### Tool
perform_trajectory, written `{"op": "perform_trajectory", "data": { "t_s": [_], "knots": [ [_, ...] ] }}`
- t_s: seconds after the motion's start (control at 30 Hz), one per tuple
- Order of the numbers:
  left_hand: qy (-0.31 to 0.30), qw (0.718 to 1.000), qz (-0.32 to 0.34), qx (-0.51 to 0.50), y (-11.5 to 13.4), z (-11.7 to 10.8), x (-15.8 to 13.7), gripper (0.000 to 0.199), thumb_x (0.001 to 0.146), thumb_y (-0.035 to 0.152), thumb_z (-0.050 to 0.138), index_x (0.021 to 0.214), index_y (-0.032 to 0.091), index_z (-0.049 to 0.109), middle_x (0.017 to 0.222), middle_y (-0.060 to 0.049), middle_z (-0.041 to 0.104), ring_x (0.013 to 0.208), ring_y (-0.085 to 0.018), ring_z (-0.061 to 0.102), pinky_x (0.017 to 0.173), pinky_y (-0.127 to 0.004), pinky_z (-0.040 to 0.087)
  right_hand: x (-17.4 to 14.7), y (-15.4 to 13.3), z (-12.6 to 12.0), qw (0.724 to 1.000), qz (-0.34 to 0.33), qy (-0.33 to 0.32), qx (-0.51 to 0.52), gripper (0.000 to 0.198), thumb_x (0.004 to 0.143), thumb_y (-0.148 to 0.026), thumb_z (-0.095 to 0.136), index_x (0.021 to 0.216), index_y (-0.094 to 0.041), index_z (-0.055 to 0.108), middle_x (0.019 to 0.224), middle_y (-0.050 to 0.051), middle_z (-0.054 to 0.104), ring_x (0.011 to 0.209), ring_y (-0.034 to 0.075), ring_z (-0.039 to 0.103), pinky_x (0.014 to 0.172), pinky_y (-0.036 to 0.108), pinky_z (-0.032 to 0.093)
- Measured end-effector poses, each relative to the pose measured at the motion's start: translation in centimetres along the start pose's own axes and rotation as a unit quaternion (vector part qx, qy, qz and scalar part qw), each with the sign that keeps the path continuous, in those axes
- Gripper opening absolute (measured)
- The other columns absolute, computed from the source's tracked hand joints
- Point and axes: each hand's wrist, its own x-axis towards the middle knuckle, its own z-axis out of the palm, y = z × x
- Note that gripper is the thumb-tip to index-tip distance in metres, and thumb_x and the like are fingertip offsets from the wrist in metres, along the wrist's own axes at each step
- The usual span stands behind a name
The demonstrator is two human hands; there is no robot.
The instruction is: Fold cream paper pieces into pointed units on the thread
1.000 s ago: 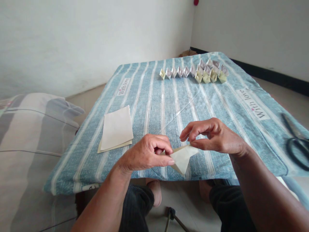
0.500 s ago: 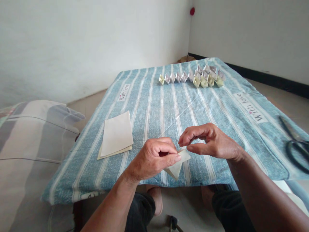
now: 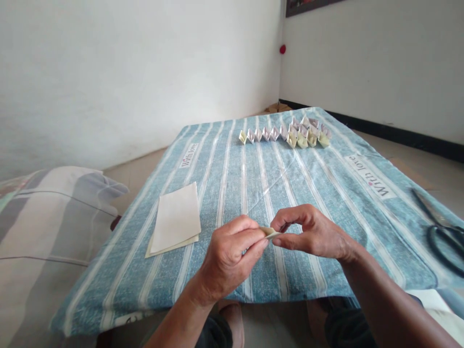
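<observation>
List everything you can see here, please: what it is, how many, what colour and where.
folded paper piece: one, cream, pinched between both hands
paper sheets: small stack, cream, left on the cloth
folded paper shapes: a row, too many to count, white and pale yellow, far end
scissors: one pair, black, right edge
striped cloth: one, blue and white, covering the surface
pillow: one, grey and white, left
left hand: pinching the paper
right hand: pinching the paper
</observation>
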Motion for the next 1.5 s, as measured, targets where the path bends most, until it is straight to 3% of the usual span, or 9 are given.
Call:
{"op": "perform_trajectory", "data": {
  "t_s": [0.27,0.43,0.6,0.77,0.87,1.03,1.37,1.5],
  "knots": [
    [0.064,0.996,0.012,0.057,-0.3,0.3,-0.3,0.012,0.085,0.006,0.061,0.087,0.015,0.068,0.085,-0.004,0.065,0.075,-0.013,0.063,0.068,-0.023,0.051,0.1,0.1,0.9,0.973,-0.148,0.085,-0.152,0.013,0.088,-0.020,0.060,0.078,-0.015,0.066,0.071,0.002,0.065,0.064,0.012,0.058,0.062,0.026,0.044],
    [0.111,0.993,-0.014,0.039,-0.7,0.6,-0.2,0.017,0.082,0.003,0.062,0.092,0.016,0.066,0.089,-0.004,0.066,0.079,-0.012,0.064,0.072,-0.022,0.052,0.2,-0.1,1.7,0.914,-0.236,0.131,-0.303,0.016,0.092,-0.015,0.054,0.079,-0.014,0.064,0.068,0.004,0.062,0.061,0.013,0.054,0.058,0.028,0.039],
    [0.150,0.985,-0.054,0.062,-0.7,0.8,-0.3,0.017,0.080,0.002,0.061,0.086,0.018,0.064,0.088,-0.003,0.067,0.072,-0.012,0.062,0.062,-0.022,0.049,0.1,0.0,2.7,0.846,-0.291,0.166,-0.414,0.019,0.091,-0.007,0.050,0.078,-0.015,0.062,0.067,0.003,0.060,0.059,0.014,0.047,0.057,0.031,0.036],
    [0.185,0.976,-0.094,0.067,-0.6,1.1,-0.4,0.011,0.081,0.008,0.063,0.082,0.019,0.060,0.088,-0.002,0.068,0.069,-0.012,0.061,0.057,-0.022,0.046,-0.2,0.1,3.3,0.807,-0.309,0.180,-0.470,0.024,0.092,-0.007,0.047,0.076,-0.017,0.060,0.062,0.001,0.053,0.056,0.014,0.040,0.056,0.033,0.033],
    [0.205,0.970,-0.111,0.066,-0.7,1.3,-0.5,0.012,0.082,0.014,0.065,0.091,0.020,0.059,0.089,-0.001,0.068,0.068,-0.011,0.063,0.059,-0.022,0.048,-0.2,-0.1,3.5,0.790,-0.326,0.176,-0.488,0.023,0.093,-0.008,0.046,0.078,-0.017,0.061,0.060,0.000,0.050,0.056,0.015,0.038,0.055,0.033,0.032],
    [0.215,0.970,-0.098,0.064,-0.9,1.5,-0.7,0.031,0.084,0.016,0.065,0.114,0.021,0.058,0.093,-0.003,0.071,0.075,-0.014,0.068,0.061,-0.023,0.051,-0.1,-0.3,3.9,0.783,-0.347,0.181,-0.484,0.025,0.093,-0.007,0.043,0.078,-0.014,0.062,0.059,0.001,0.048,0.055,0.015,0.036,0.053,0.034,0.029],
    [0.188,0.977,-0.099,-0.001,-0.8,1.1,-1.1,0.039,0.081,0.010,0.063,0.119,0.021,0.059,0.101,-0.005,0.074,0.081,-0.016,0.071,0.068,-0.024,0.056,0.1,0.3,3.8,0.785,-0.336,0.197,-0.482,0.027,0.092,-0.006,0.043,0.073,-0.017,0.059,0.058,0.000,0.050,0.053,0.015,0.038,0.053,0.033,0.030],
    [0.183,0.977,-0.110,-0.024,-0.9,0.8,-1.1,0.039,0.080,0.012,0.066,0.117,0.021,0.059,0.097,-0.004,0.075,0.080,-0.016,0.072,0.069,-0.025,0.057,0.2,0.5,3.8,0.800,-0.325,0.205,-0.460,0.024,0.090,-0.005,0.046,0.075,-0.018,0.058,0.058,-0.001,0.051,0.053,0.014,0.041,0.053,0.031,0.031]
  ]
}}
